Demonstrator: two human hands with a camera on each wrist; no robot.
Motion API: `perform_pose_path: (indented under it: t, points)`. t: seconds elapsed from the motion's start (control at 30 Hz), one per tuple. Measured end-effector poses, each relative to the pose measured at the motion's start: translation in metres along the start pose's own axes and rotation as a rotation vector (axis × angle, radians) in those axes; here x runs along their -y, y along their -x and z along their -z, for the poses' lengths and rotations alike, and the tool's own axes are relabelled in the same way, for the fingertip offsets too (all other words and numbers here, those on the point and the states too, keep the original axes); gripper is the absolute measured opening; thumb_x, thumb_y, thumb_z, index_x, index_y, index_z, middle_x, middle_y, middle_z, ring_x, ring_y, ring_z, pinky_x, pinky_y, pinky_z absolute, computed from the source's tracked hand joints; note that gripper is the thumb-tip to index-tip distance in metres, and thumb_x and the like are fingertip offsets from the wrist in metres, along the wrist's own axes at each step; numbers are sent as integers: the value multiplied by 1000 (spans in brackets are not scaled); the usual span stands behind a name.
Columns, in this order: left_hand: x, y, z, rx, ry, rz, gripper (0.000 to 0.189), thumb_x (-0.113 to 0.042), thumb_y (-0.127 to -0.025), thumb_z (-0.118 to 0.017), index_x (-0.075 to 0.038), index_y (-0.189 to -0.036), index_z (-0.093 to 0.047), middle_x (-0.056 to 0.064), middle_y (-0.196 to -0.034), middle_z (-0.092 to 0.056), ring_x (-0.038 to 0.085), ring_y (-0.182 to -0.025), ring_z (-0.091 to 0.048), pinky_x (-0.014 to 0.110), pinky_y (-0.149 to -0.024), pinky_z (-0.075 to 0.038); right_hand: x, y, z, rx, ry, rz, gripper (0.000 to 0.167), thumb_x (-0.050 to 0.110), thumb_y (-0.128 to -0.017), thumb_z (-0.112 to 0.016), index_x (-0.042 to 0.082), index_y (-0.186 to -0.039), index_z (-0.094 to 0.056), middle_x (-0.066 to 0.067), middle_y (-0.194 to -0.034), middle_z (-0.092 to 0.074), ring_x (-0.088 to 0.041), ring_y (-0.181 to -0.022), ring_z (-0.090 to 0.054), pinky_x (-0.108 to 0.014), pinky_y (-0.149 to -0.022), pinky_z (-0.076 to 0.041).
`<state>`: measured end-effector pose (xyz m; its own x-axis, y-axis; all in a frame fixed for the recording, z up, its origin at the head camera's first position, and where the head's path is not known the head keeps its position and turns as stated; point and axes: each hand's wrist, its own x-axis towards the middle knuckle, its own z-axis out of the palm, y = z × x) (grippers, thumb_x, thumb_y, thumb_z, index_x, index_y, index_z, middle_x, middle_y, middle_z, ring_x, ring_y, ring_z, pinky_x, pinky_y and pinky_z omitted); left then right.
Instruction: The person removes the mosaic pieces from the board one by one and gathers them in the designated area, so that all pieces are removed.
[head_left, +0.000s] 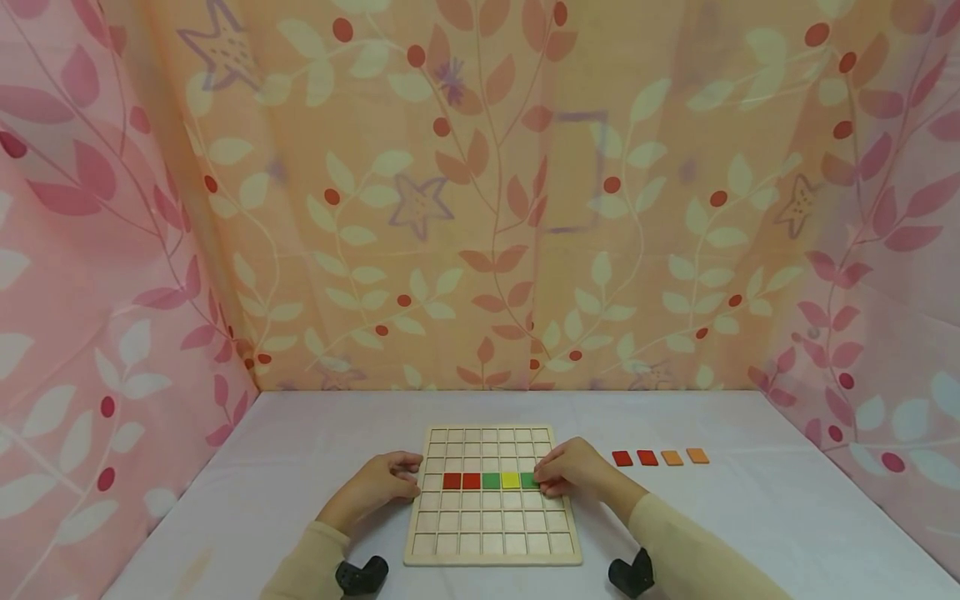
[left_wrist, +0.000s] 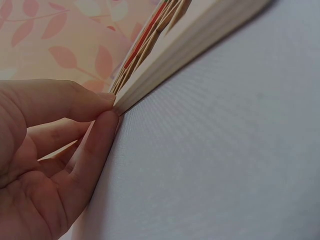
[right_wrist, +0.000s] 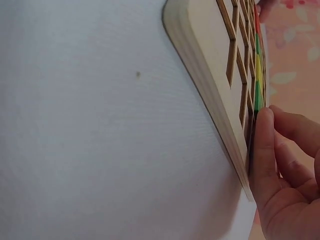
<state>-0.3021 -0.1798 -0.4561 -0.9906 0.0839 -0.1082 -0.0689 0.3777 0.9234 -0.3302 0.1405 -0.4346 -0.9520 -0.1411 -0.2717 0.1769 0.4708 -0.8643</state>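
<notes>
A light wooden board with a square grid lies flat on the table. Along one of its rows sit two red tiles, a green tile, a yellow tile and, rightmost, another green tile. My right hand has its thumb and fingertips on this last tile and partly covers it. In the right wrist view the fingertips meet at the green tile's end. My left hand holds the board's left edge between thumb and fingers, also visible in the left wrist view.
Right of the board, two loose red tiles and two orange tiles lie in a line on the white tablecloth. Leaf-patterned curtains close off the back and sides. Black devices are near both wrists.
</notes>
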Motion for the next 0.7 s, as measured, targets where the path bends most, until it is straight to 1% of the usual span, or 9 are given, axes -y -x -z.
perform_pose_path:
  t: [0.17, 0.3, 0.5, 0.7]
  points:
    - [0, 0, 1, 8, 0, 4, 56, 8, -75, -73, 8, -129, -59, 17, -117, -61, 18, -88, -57, 30, -73, -57, -2, -2, 0, -25, -20, 19, 11, 5, -81, -78, -2, -89, -75, -5, -73, -71, -10, -58, -63, -24, -61, -58]
    - [2, -1, 0, 1, 7, 1, 56, 9, -74, -73, 8, -129, -59, 17, -116, -62, 18, -86, -58, 30, -72, -57, -2, -2, -2, -52, -38, 32, 10, 3, -80, -78, -2, -88, -74, -5, -75, -71, -11, -61, -64, -25, -62, -59]
    - [2, -1, -2, -21, 5, 7, 55, 9, -74, -73, 7, -127, -60, 16, -114, -62, 17, -84, -57, 29, -70, -57, -1, 0, -3, -49, -65, 7, 11, 6, -83, -77, -1, -90, -73, -6, -74, -71, -11, -59, -64, -23, -62, -58]
    - [1, -1, 0, -8, -8, 11, 55, 8, -74, -73, 6, -128, -60, 16, -114, -62, 17, -86, -58, 29, -72, -57, 0, 5, 3, -50, -83, 10, 15, 8, -84, -77, -2, -94, -74, -5, -74, -71, -11, -59, -63, -23, -62, -58]
